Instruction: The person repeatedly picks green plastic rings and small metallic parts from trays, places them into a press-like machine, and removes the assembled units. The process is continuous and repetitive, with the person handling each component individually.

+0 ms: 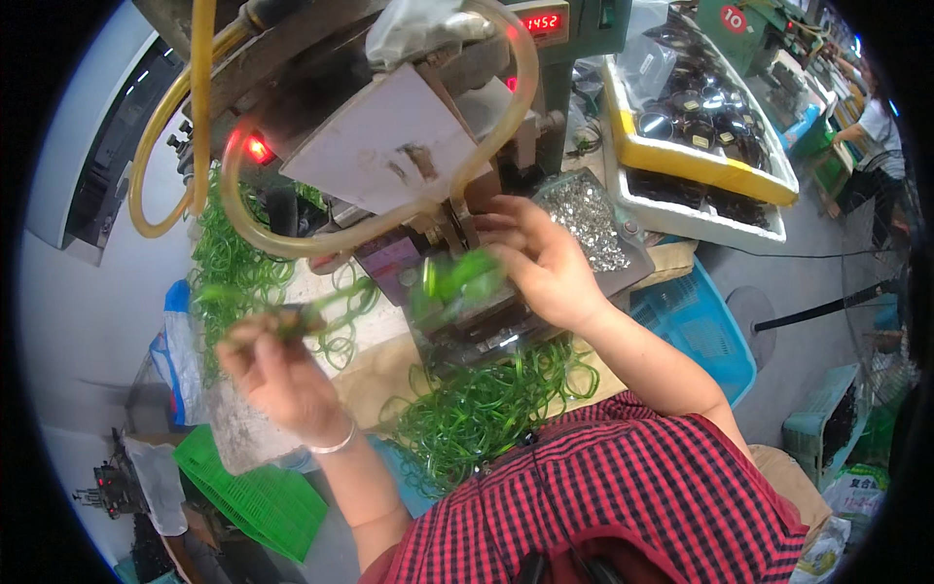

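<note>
You have bright to deep green loops (486, 409) heaped in front of you, and your garment (545, 506) is checked in red and black. The bangle (335, 440) on your left wrist is silvery. Around you, the hose (526, 83) is amber, the panel (365, 161) off-white with brown smudges, the small metal pieces (589, 229) silver, the basket (735, 355) blue, the crate (255, 492) vivid green, and the foam box (696, 167) white with a yellow band.
</note>
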Available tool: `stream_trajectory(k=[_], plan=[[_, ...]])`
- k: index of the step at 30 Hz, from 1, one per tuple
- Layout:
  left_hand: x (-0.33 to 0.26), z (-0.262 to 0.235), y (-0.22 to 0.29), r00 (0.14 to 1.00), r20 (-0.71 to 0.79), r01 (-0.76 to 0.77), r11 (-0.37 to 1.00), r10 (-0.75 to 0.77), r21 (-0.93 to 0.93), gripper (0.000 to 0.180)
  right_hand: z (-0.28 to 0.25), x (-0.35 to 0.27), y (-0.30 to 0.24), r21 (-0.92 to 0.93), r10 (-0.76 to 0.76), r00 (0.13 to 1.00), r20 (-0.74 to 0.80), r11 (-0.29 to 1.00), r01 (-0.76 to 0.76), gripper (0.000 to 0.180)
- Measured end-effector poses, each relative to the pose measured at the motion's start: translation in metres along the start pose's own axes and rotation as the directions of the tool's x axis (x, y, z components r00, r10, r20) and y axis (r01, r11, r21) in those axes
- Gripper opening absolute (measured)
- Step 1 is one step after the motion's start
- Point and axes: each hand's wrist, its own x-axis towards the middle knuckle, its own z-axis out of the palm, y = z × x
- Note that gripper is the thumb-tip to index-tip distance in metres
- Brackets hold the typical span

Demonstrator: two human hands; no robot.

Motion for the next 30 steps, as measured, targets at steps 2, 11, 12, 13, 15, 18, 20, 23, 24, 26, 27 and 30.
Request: stream_trajectory(k=[2,11,12,13,15,18,20,23,24,26,27,30], plan=[[0.009,0.009,0.02,0.986,0.12,-0.126,0.988,0.114,0.092,0.012,0.012,-0.002,-0.007,0.032,0.025,0.999,0.022,0.999,-0.025,0.047],[-0.007,0.042,0.022,0.982,0.178,-0.099,0.979,0.066,0.18,0.023,0.01,-0.014,-0.029,-0.141,0.027,0.987,0.158,0.99,-0.004,0.063],[-0.015,0.048,0.017,0.979,0.206,-0.052,0.97,0.003,0.237,0.023,0.0,-0.012,-0.023,-0.146,-0.003,0.989,0.148,0.989,0.025,0.059],[-0.021,0.058,0.017,0.973,0.224,-0.021,0.954,-0.049,0.299,0.024,-0.011,-0.007,-0.015,-0.149,-0.044,0.988,0.15,0.987,0.066,0.055],[-0.021,0.072,0.008,0.955,0.246,0.093,0.957,-0.163,0.274,0.022,-0.039,-0.002,0.005,-0.75,-0.248,0.969,0.007,0.64,0.169,0.034],[-0.017,0.089,0.001,0.948,0.264,0.084,0.939,-0.179,0.335,0.015,-0.074,-0.002,0.053,-0.977,-0.189,0.976,-0.103,0.202,-0.064,0.026],[-0.014,0.097,-0.001,0.94,0.272,0.08,0.907,-0.206,0.413,0.012,-0.087,-0.008,0.066,-0.961,-0.253,0.959,-0.129,0.271,-0.057,0.025],[-0.012,0.102,-0.004,0.945,0.233,0.114,0.899,-0.23,0.422,0.011,-0.096,-0.012,0.074,-0.945,-0.329,0.938,-0.109,0.327,0.005,0.018],[-0.012,0.101,-0.005,0.944,0.233,0.118,0.9,-0.233,0.42,0.012,-0.098,-0.013,0.075,-0.939,-0.355,0.93,-0.097,0.341,0.032,0.015],[-0.014,0.101,-0.007,0.952,0.224,0.096,0.901,-0.207,0.424,0.013,-0.097,-0.012,0.076,-0.931,-0.412,0.904,-0.113,0.361,0.048,0.012],[-0.013,0.102,-0.005,0.955,0.202,0.111,0.896,-0.216,0.43,0.012,-0.094,-0.011,0.076,-0.927,-0.439,0.89,-0.12,0.37,0.057,0.011],[-0.016,0.102,-0.009,0.958,0.182,0.128,0.897,-0.222,0.423,0.012,-0.09,-0.007,0.074,-0.92,-0.478,0.87,-0.123,0.384,0.081,0.008]])
